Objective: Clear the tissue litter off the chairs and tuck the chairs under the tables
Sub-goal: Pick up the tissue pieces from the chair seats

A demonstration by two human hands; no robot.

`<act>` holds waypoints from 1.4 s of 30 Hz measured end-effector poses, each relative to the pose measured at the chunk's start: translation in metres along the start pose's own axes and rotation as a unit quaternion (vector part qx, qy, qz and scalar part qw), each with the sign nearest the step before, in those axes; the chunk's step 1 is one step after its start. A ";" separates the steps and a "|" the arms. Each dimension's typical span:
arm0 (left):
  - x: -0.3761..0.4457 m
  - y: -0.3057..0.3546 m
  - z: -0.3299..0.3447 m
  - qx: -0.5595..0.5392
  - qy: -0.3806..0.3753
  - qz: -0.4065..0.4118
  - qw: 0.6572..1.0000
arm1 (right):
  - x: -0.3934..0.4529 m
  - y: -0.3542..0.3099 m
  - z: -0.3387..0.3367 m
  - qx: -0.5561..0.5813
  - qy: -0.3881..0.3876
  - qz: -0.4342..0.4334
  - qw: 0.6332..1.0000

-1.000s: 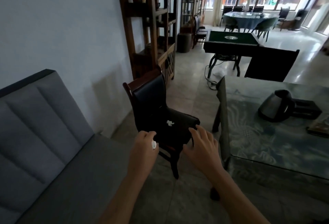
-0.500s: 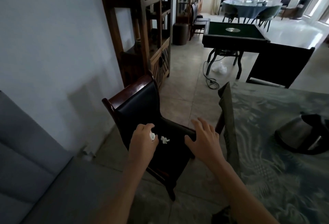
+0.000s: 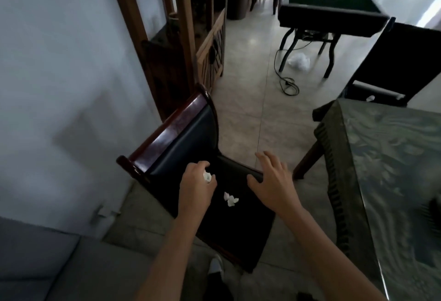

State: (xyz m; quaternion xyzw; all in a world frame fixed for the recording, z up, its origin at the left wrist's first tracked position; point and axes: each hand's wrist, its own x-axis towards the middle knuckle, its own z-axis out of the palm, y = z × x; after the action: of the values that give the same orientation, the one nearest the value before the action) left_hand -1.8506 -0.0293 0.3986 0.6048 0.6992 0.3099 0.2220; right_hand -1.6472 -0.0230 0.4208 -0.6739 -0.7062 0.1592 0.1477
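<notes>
Left hand (image 3: 196, 189) hovering over the dark chair (image 3: 214, 195) seat, fingers (image 3: 199, 165) curled round a small white tissue wad (image 3: 207, 177). Second crumpled tissue scrap (image 3: 230, 199) lying on the seat, just right of that hand, between both hands, touching neither. Right hand (image 3: 274, 182) released, fingers (image 3: 266, 161) spread loosely above the seat's far edge, near the scrap. Patterned worktop (image 3: 391, 157) to the right, apart from the chair. Farther off, green-topped table (image 3: 330, 2), second dark chair (image 3: 405, 61).
</notes>
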 end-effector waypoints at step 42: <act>0.041 -0.264 0.319 -0.101 -0.027 -0.353 0.930 | 0.100 0.174 0.432 0.050 -0.159 0.079 0.983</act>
State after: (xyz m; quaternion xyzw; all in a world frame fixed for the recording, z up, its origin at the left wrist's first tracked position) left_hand -1.8258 0.0435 -0.0104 0.3018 0.8264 0.2638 0.3955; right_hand -1.6776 0.0725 -0.0444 -0.6856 -0.6562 0.3106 0.0540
